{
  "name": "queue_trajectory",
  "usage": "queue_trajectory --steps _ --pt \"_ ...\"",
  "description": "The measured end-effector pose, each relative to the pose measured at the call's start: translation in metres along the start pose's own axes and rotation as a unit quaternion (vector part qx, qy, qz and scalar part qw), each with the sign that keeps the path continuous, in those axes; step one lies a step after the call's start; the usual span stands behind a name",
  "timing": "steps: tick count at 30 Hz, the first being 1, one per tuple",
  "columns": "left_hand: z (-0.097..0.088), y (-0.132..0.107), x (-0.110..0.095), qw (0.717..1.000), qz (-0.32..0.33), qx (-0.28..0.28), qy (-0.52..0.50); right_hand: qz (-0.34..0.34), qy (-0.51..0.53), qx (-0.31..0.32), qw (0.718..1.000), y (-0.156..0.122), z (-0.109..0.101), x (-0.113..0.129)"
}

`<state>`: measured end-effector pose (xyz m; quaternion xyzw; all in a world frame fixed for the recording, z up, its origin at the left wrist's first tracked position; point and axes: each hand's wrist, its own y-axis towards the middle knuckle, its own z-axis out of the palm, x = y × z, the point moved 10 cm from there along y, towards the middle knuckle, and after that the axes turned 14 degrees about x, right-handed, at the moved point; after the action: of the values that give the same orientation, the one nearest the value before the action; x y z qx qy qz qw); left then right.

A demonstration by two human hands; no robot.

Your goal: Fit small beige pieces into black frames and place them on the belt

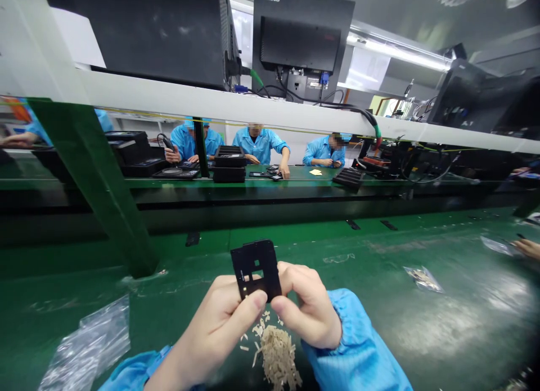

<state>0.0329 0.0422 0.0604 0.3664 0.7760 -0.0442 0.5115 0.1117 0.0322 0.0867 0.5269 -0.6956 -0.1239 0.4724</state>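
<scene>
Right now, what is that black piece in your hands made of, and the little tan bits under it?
The black frame looks like moulded plastic with a matte finish: thin, flat, with clean square cut-outs, pinched between left hand and right hand. The tan strips look like paper or thin foam, dull, in a loose heap; which one, I cannot tell.

The green table (379, 250) holds a pile of small tan strips (278, 357), a crinkled clear plastic bag (88, 343) on the left and a small clear bag (423, 278) on the right.

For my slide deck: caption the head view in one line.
Left hand and right hand pinch a black frame above a pile of beige strips on a green bench.
</scene>
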Motion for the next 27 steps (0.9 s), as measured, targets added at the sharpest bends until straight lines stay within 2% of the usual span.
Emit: queue_trajectory --steps 5,7,9,12,15,17,22,27 --pt "-0.006 0.014 0.028 0.999 -0.047 0.009 -0.004 0.05 0.029 -0.055 0.997 -0.006 -0.018 -0.033" --pt "-0.016 0.019 0.042 0.997 -0.073 -0.001 0.005 0.112 -0.031 -0.087 0.989 -0.012 -0.034 -0.055" --pt "-0.032 0.022 0.059 0.992 -0.115 -0.03 0.043 0.2 -0.12 -0.103 0.967 -0.021 -0.049 -0.085" --pt "-0.05 0.024 0.089 0.966 -0.189 -0.046 0.17 0.261 -0.163 -0.099 0.946 -0.032 -0.057 -0.131" --pt "-0.049 0.024 0.126 0.9 -0.275 0.026 0.336 0.299 -0.185 -0.081 0.933 -0.045 -0.052 -0.175" --pt "-0.04 0.024 0.151 0.867 -0.304 0.088 0.385 0.325 -0.199 -0.074 0.922 -0.055 -0.048 -0.199" --pt "-0.021 0.023 0.189 0.852 -0.31 0.171 0.385 0.381 -0.216 -0.06 0.897 -0.083 -0.049 -0.237" --pt "-0.022 0.02 0.206 0.843 -0.317 0.195 0.388 0.416 -0.223 -0.078 0.878 -0.1 -0.057 -0.255"
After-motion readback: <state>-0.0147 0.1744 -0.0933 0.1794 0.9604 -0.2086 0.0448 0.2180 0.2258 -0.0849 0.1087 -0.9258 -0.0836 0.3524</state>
